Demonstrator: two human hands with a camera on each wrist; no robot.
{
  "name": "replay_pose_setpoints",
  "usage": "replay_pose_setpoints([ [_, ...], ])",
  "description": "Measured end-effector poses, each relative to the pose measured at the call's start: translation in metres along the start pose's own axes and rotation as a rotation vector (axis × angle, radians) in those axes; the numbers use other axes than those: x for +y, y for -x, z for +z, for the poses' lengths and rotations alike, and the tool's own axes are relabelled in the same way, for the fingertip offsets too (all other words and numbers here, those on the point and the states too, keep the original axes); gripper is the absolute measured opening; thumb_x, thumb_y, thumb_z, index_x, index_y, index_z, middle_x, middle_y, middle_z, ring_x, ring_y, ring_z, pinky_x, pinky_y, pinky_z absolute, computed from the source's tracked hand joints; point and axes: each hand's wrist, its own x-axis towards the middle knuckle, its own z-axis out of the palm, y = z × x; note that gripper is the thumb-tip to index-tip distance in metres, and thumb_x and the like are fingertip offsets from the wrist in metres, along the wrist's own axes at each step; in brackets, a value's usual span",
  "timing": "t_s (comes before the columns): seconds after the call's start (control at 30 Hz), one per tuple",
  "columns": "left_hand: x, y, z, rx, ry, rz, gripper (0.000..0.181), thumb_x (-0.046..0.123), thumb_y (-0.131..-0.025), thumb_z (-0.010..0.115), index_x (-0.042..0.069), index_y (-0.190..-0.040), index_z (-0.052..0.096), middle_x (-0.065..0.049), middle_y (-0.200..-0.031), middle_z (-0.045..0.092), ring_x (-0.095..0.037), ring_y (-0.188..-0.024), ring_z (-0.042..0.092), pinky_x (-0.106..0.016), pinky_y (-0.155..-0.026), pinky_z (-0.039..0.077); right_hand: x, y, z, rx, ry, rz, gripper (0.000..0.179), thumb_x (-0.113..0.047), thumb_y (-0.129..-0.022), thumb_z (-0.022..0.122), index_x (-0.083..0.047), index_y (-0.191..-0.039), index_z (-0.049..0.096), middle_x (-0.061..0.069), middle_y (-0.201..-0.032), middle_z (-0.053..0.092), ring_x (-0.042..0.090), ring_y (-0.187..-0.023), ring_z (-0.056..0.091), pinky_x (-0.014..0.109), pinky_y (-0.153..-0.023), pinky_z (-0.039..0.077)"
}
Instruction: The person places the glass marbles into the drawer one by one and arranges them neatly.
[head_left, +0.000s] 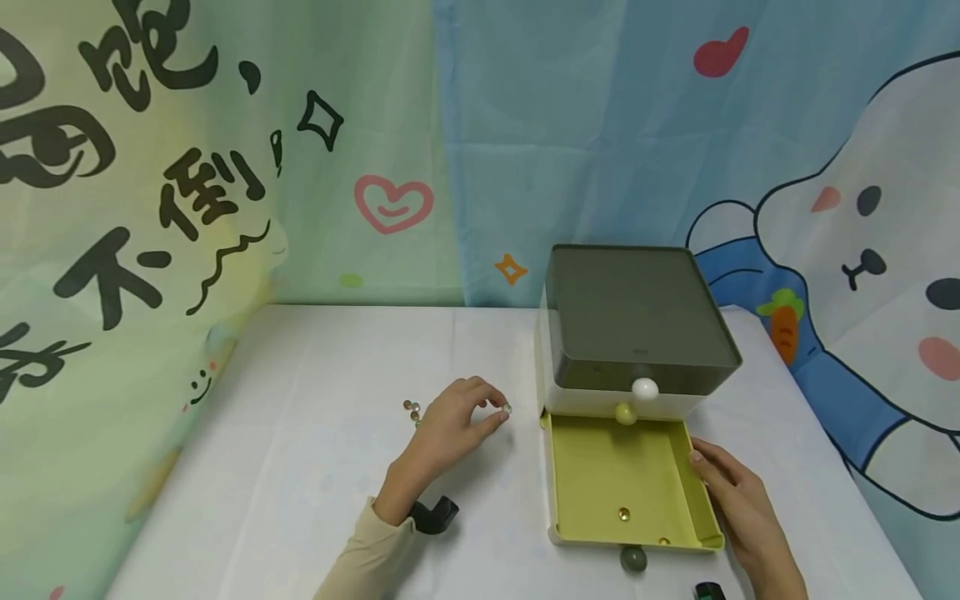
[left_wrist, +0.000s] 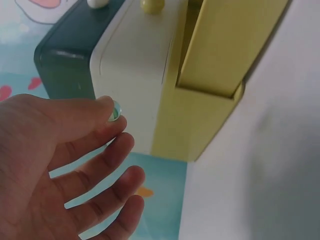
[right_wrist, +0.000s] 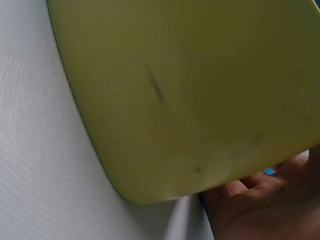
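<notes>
My left hand [head_left: 457, 421] pinches a small clear glass marble [left_wrist: 116, 111] between thumb and forefinger, the other fingers loosely bent. It is above the table, left of a small drawer box [head_left: 645, 308]. The box's yellow-green lower drawer [head_left: 615, 467] is pulled out, with a golden marble [head_left: 624, 514] on its floor and another marble [head_left: 664, 542] near its front wall. At the drawer's right wall, my right hand [head_left: 750, 500] holds the rim. The right wrist view shows the drawer's outer surface [right_wrist: 175, 100] close up, hiding part of the fingers.
A little cluster of marbles [head_left: 412, 407] lies on the white tabletop [head_left: 300, 433] behind the left hand. White [head_left: 645, 389], yellow-green [head_left: 626, 413] and dark green [head_left: 633, 558] knobs stick out from the box front. A printed cloth [head_left: 525, 150] hangs behind the table.
</notes>
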Motion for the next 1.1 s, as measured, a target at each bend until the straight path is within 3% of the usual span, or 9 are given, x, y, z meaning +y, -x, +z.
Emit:
replay_pose_setpoints([
  [0.3, 0.015, -0.005, 0.013, -0.027, 0.011, 0.067, 0.011, 0.028, -0.100, 0.072, 0.021, -0.108, 0.074, 0.009, -0.107, 0.072, -0.012, -0.103, 0.063, -0.028, -0.085, 0.054, 0.001, 0.000, -0.001, 0.003, -0.002, -0.008, 0.088, -0.066, -0.101, 0.052, -0.014, -0.166, 0.026, 0.013, -0.172, 0.024, -0.002, -0.126, 0.041, 0.006, -0.084, 0.042],
  [0.53, 0.029, -0.011, 0.022, -0.069, -0.005, 0.152, 0.013, 0.029, -0.100, 0.071, 0.020, -0.110, 0.074, 0.010, -0.109, 0.071, -0.012, -0.102, 0.063, -0.024, -0.086, 0.053, 0.001, -0.002, 0.000, 0.007, -0.002, -0.005, 0.087, -0.066, -0.101, 0.052, -0.015, -0.167, 0.025, 0.012, -0.173, 0.024, 0.008, -0.135, 0.040, 0.008, -0.086, 0.041],
  [0.77, 0.040, -0.018, 0.031, -0.102, -0.052, 0.258, 0.013, 0.032, -0.101, 0.070, 0.022, -0.109, 0.073, 0.011, -0.108, 0.070, -0.008, -0.105, 0.063, -0.022, -0.091, 0.053, 0.001, -0.002, 0.000, 0.007, 0.001, 0.001, 0.088, -0.066, -0.100, 0.052, -0.015, -0.167, 0.025, 0.012, -0.172, 0.024, -0.001, -0.126, 0.041, 0.008, -0.086, 0.042],
  [0.93, 0.046, -0.021, 0.036, -0.115, -0.059, 0.292, 0.015, 0.032, -0.102, 0.069, 0.021, -0.111, 0.073, 0.009, -0.109, 0.071, -0.008, -0.110, 0.064, -0.022, -0.096, 0.052, 0.001, -0.002, 0.000, 0.001, -0.001, 0.010, 0.088, -0.066, -0.100, 0.052, -0.015, -0.167, 0.025, 0.012, -0.173, 0.023, 0.004, -0.132, 0.040, 0.008, -0.086, 0.041],
  [1.1, 0.053, -0.025, 0.039, -0.132, -0.057, 0.328, 0.017, 0.033, -0.102, 0.069, 0.020, -0.112, 0.073, 0.008, -0.110, 0.071, -0.008, -0.106, 0.063, -0.018, -0.092, 0.050, 0.002, -0.002, 0.000, 0.002, -0.007, 0.000, 0.089, -0.066, -0.100, 0.054, -0.014, -0.166, 0.026, 0.011, -0.172, 0.024, -0.004, -0.123, 0.041, 0.007, -0.085, 0.042],
])
